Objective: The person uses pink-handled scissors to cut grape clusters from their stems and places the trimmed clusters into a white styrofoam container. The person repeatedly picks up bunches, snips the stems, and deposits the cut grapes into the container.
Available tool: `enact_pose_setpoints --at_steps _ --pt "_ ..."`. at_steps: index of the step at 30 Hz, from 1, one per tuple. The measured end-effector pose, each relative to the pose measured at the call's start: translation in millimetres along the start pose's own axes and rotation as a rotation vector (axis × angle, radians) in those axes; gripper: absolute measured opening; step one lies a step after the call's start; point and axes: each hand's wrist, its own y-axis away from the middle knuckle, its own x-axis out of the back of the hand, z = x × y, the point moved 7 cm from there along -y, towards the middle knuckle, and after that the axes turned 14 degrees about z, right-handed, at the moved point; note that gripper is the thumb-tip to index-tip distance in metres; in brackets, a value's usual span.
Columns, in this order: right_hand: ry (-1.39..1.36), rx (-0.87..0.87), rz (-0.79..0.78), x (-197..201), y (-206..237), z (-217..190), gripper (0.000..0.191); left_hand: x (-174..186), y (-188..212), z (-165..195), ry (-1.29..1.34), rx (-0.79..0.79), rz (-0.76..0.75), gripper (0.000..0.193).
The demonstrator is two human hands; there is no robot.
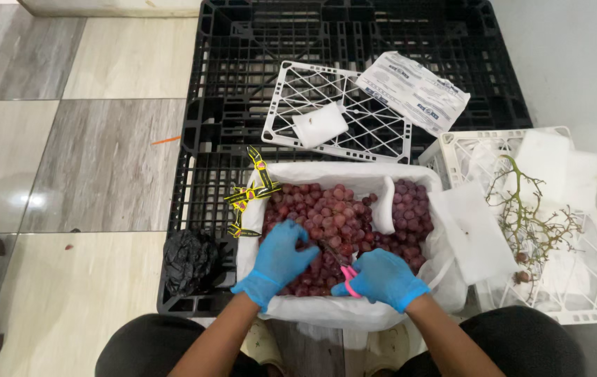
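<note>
A paper-lined crate (326,174) in front of me is filled with red grapes (340,213). My left hand (281,258), in a blue glove, rests on the grapes at the crate's near left and grips a bunch. My right hand (382,278), also in a blue glove, holds pink-handled scissors (340,264) whose blades point up and left into the grapes, close to my left fingers. A white paper fold (384,202) sticks up among the grapes.
The crate sits on a black plastic pallet (242,84). A white crate (578,293) at the right holds bare grape stems (529,216) and paper. A white lid (340,112), a printed bag (413,91), yellow-black straps (249,192) and a black bag (190,260) lie around.
</note>
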Motion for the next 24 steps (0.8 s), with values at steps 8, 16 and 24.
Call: enact_pose_setpoints --at_steps 8,16,24 --pt "0.281 0.094 0.389 1 -12 12 0.042 25 -23 84 -0.054 -0.554 -0.086 0.067" --pt "0.433 0.173 0.348 5 -35 -1 0.041 10 -39 72 0.039 -0.465 -0.236 0.05" --pt "0.468 0.189 0.313 16 -41 -9 0.044 7 -50 69 0.206 -0.452 -0.256 0.045"
